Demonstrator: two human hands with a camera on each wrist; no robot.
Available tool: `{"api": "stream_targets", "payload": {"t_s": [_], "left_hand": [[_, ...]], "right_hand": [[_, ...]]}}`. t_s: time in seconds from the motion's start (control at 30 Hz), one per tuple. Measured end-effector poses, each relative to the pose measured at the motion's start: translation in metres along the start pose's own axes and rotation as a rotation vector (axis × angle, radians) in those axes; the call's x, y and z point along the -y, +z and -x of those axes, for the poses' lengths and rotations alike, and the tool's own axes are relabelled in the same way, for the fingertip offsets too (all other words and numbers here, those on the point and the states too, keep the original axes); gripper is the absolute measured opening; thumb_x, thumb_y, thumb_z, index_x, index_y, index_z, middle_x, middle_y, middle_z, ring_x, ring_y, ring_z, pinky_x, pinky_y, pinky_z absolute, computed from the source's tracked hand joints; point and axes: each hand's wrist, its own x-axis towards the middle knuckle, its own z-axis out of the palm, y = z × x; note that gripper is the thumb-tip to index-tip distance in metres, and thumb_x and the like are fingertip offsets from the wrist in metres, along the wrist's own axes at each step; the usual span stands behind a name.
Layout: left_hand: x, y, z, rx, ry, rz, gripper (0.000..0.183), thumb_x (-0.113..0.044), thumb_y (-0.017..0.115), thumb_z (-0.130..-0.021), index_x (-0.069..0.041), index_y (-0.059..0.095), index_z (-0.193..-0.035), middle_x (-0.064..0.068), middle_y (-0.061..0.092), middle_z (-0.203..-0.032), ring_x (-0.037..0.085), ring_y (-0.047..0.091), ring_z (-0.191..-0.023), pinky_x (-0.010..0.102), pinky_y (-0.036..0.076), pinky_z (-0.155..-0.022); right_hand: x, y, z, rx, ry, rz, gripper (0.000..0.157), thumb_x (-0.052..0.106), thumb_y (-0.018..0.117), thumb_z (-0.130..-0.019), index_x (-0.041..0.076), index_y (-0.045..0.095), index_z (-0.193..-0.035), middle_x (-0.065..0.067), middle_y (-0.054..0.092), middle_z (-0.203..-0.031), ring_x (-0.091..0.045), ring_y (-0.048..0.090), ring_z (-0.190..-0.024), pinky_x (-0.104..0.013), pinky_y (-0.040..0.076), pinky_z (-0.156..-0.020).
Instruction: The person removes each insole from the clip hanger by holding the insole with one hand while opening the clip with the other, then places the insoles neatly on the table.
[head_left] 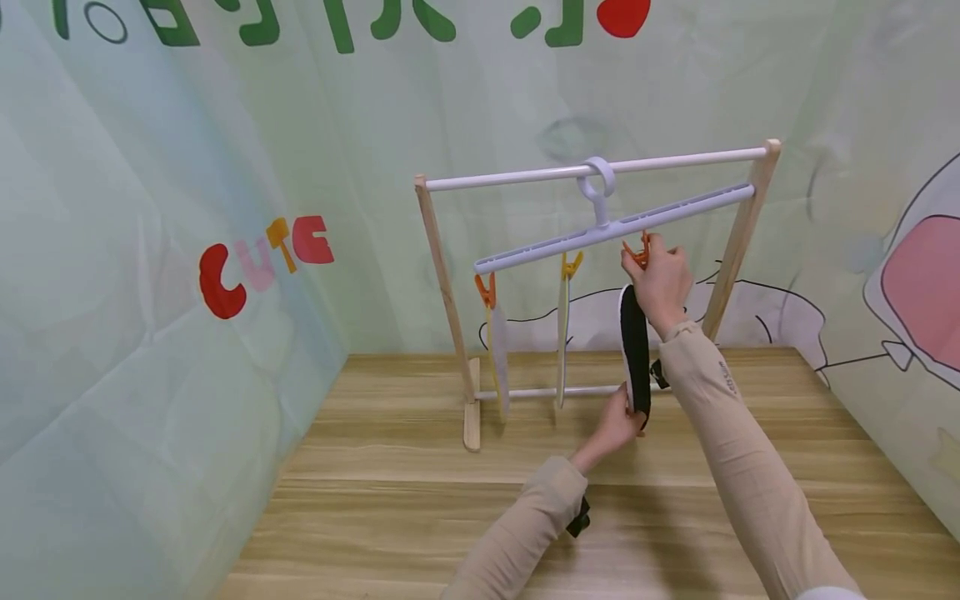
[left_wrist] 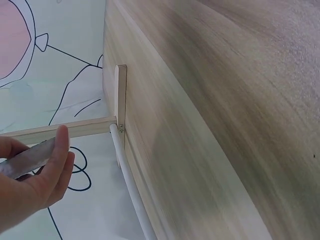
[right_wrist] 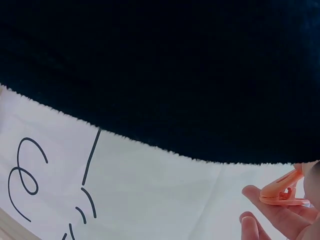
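Note:
My left hand [head_left: 617, 423] grips the lower end of a black insole [head_left: 637, 354] with a pale edge, which stands nearly upright. At its upper end my right hand [head_left: 665, 279] pinches an orange clothespin [head_left: 637, 253] just below the lilac hanger [head_left: 540, 249]. Whether this clothespin bites the insole cannot be told. The left wrist view shows fingers and thumb around the insole's greyish edge [left_wrist: 30, 159]. Dark fabric fills most of the right wrist view. Two thin pale pieces hang from the hanger, one by an orange clothespin [head_left: 487, 292], one by a yellow clothespin [head_left: 572, 265].
The hanger hooks over the white top bar [head_left: 510, 177] of a wooden-sided rack [head_left: 442, 275], tilted with its left end lower. A white lower bar [head_left: 592, 391] joins the rack's sides. Printed cloth [head_left: 360, 125] surrounds the wooden table [head_left: 360, 492] at the back and sides.

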Motion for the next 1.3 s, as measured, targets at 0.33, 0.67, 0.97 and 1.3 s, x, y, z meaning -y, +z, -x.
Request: {"api": "stream_targets", "payload": {"t_s": [0.33,0.67,0.97,1.3], "left_hand": [[0.000,0.000,0.004,-0.034,-0.010,-0.005,0.032,0.014,0.044,-0.076,0.008,0.047,-0.108,0.024,0.058,-0.088,0.028,0.063,-0.062,0.019,0.051,-0.047],[0.001,-0.002,0.011,-0.078,-0.012,-0.001,0.024,0.012,0.045,-0.075,0.008,0.050,-0.098,0.021,0.059,-0.082,0.021,0.062,-0.060,0.018,0.051,-0.046],[0.001,-0.004,0.015,-0.108,0.052,-0.086,0.014,0.011,0.049,-0.074,0.008,0.052,-0.088,0.022,0.062,-0.079,0.024,0.062,-0.052,0.011,0.044,-0.040],[0.004,-0.006,0.020,-0.136,0.102,-0.179,0.011,0.011,0.052,-0.073,0.008,0.054,-0.083,0.022,0.064,-0.079,0.019,0.062,-0.058,0.008,0.042,-0.042]], "right_hand": [[-0.003,0.000,0.001,-0.008,0.009,-0.014,0.037,0.032,0.057,-0.084,0.002,0.056,-0.105,-0.022,0.062,-0.074,-0.036,0.050,-0.076,-0.050,0.042,-0.057],[-0.005,0.000,0.003,0.003,0.013,-0.019,0.040,0.034,0.058,-0.083,0.004,0.056,-0.109,-0.020,0.064,-0.077,-0.035,0.051,-0.078,-0.049,0.042,-0.059],[-0.009,-0.001,0.007,0.027,0.023,-0.010,0.045,0.039,0.058,-0.082,0.005,0.055,-0.111,-0.021,0.065,-0.084,-0.035,0.051,-0.080,-0.050,0.043,-0.059],[-0.016,-0.003,0.017,0.036,0.068,-0.046,0.050,0.043,0.060,-0.080,0.007,0.054,-0.114,-0.017,0.066,-0.102,-0.036,0.051,-0.088,-0.048,0.043,-0.062]]}}
